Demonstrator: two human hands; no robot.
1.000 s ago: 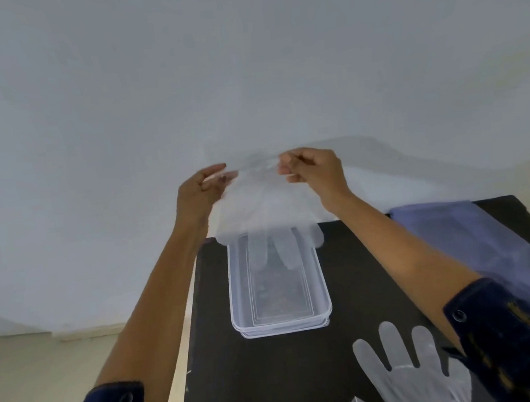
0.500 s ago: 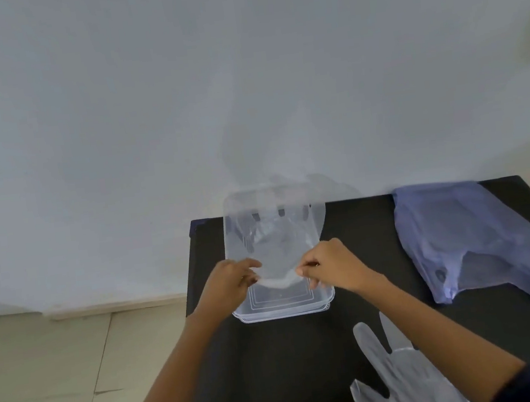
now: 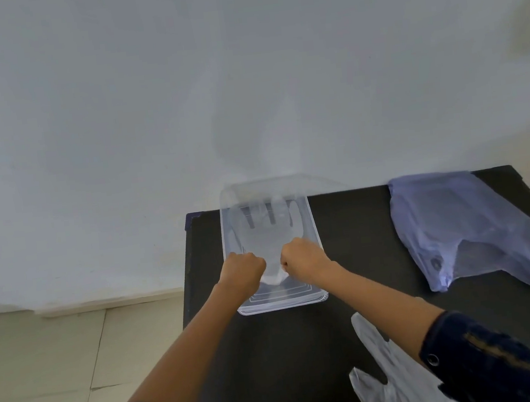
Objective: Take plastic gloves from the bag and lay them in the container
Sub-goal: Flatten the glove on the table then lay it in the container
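A clear plastic glove (image 3: pixel 269 233) lies flat inside the clear rectangular container (image 3: pixel 316 238), fingers pointing toward the wall. My left hand (image 3: pixel 243 269) and my right hand (image 3: pixel 301 257) are both closed on the glove's cuff end, low over the near half of the container. A second clear glove (image 3: pixel 389 371) lies on the black table near me, partly under my right forearm. The pale purple plastic bag (image 3: pixel 458 228) rests crumpled at the table's right.
The black table (image 3: pixel 358 223) stands against a white wall; its left edge drops to a tiled floor (image 3: pixel 62 372). The container sits near the table's back left corner.
Both hands came down from in front of the wall with the glove hanging between them, and laid it into the container. They now sit lower and closer together at the cuff.
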